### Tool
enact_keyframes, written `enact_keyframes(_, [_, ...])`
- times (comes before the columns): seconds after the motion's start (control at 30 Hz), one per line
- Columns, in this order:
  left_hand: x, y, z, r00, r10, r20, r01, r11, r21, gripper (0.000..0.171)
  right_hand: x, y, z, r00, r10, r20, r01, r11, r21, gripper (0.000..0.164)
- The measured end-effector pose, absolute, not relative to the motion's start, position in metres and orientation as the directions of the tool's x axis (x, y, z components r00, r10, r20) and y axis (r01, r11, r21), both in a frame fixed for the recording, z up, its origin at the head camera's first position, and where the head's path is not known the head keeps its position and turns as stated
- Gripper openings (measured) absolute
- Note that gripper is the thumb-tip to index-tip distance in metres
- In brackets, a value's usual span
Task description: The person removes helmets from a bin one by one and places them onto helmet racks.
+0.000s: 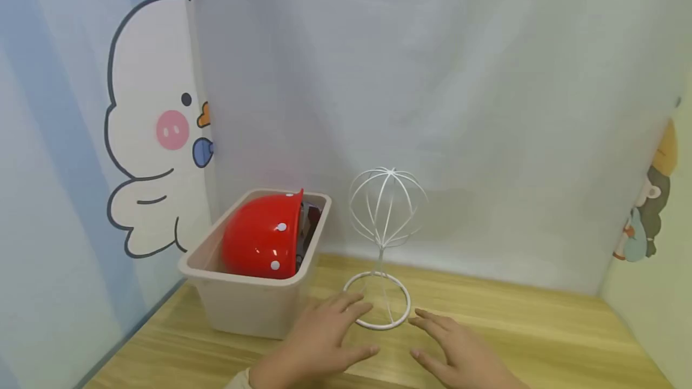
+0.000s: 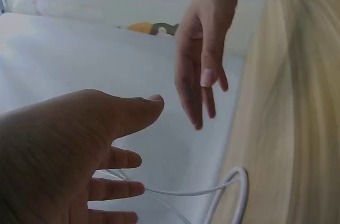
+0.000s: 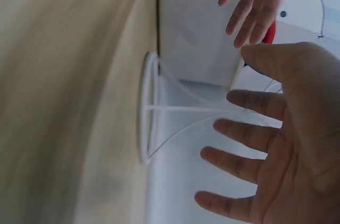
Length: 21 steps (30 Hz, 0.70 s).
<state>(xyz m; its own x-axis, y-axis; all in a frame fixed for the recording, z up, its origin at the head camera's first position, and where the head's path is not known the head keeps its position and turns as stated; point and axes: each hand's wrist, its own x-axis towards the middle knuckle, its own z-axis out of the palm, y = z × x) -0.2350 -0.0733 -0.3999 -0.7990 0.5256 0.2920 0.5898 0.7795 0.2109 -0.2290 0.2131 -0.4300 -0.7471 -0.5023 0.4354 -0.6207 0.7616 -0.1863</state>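
Observation:
A white wire stand (image 1: 381, 245) with a round cage top and a ring base (image 1: 405, 308) stands upright on the wooden table. My left hand (image 1: 319, 338) is spread near the left front of the ring, overlapping its edge in the head view. Opposite it, my right hand (image 1: 462, 350) hovers at the ring's right front with fingers straight. Both hands hold nothing, as the left wrist view also shows for the left hand (image 2: 79, 144). A red helmet (image 1: 259, 239) with white dots lies on its side in a beige bin (image 1: 251, 308), left of the stand.
Behind the stand hangs a pale grey curtain (image 1: 486, 107). A blue wall with a cartoon duck (image 1: 151, 125) rises on the left, and a pale yellow wall (image 1: 649, 305) on the right. Wooden tabletop (image 1: 551, 335) extends right of the hands.

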Motion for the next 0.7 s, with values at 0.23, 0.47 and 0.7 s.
enact_keyframes(0.23, [-0.223,-0.103,-0.356,-0.652,0.582,0.486,0.757,0.457,0.468,0.036,-0.237,0.168,-0.395,-0.632,-0.620,0.466,-0.774,0.538,-0.334,0.044])
enact_keyframes(0.47, [-0.232,-0.158,-0.324,-0.555,0.372,0.744,0.782,0.539,0.314,0.030,-0.252,0.092,-0.347,-0.566,-0.687,0.456,-0.824,0.462,-0.329,0.061])
enact_keyframes(0.7, [-0.249,-0.217,-0.322,-0.799,0.017,0.602,0.321,0.858,0.402,0.061,-0.287,0.016,-0.316,-0.650,-0.599,0.467,-0.760,0.518,-0.393,0.082])
